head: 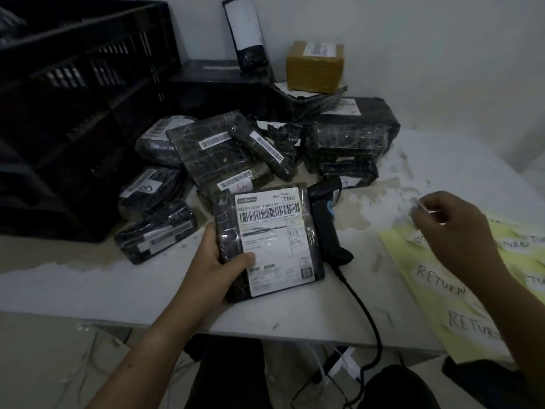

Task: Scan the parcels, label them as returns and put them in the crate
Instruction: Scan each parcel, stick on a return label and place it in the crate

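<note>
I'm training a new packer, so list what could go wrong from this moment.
1. The left hand grips the parcel by one corner only; pressing a label on could tip it or make it slip.
2. The right hand pinches a small label that may curl and stick to the fingers.
3. The scanner lies against the parcel, its cable trailing off the table edge; a snag could pull it down.

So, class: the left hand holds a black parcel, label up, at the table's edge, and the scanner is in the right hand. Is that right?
Not quite. The head view shows the scanner lying on the table beside the parcel. The left hand does hold that parcel; the right hand is picking at a sticker sheet.
</note>
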Tool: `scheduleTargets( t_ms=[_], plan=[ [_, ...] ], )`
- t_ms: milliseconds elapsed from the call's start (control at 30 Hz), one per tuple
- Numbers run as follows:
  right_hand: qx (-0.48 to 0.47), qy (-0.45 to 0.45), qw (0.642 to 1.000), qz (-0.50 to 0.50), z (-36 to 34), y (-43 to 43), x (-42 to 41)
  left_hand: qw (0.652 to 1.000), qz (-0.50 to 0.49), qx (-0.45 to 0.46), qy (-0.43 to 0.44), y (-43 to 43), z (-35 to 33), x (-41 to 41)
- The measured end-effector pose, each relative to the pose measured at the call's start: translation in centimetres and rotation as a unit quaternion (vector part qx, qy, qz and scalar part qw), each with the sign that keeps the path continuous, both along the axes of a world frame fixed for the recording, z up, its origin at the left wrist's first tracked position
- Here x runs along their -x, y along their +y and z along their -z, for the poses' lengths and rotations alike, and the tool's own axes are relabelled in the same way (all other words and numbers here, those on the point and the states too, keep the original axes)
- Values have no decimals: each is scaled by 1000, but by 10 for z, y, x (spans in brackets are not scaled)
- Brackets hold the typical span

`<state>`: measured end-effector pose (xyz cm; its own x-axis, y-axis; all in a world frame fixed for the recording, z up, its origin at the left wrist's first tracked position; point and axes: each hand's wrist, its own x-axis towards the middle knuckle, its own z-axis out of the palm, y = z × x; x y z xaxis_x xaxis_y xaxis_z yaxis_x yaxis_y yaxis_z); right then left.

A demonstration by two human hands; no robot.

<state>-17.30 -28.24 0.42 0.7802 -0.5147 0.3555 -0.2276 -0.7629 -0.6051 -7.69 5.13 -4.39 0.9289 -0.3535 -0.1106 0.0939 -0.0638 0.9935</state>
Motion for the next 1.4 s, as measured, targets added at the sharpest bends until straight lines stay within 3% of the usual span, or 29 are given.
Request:
scheduleTargets(
  t_ms=[133,267,533,733,900,1067,1233,1400],
  plan=[
    [-170,-15,984,-57,-10,42,-9,1000,-7,1,7,1,1,-3],
    [-233,-9,962,-140,-12,107,-21,1000,-20,12,16,0,3,-3],
    [-145,-8,979,-146,17,184,-38,993,-26,105,36,-4,2,5],
    [-89,-14,991,-102,29,190,-40,997,-39,64,-8,-4,2,8],
    [13,-44,993,-105,30,191,-39,998,-54,13,-24,-1,7,5],
    [27,-13,997,-75,32,174,-39,998,-61,-8,-24,0,9,3],
    [-65,3,993,-95,32,158,-40,998,-67,17,-3,1,7,4],
    [-208,2,964,-167,23,161,-38,996,-70,58,-24,-1,-4,11]
  ],
)
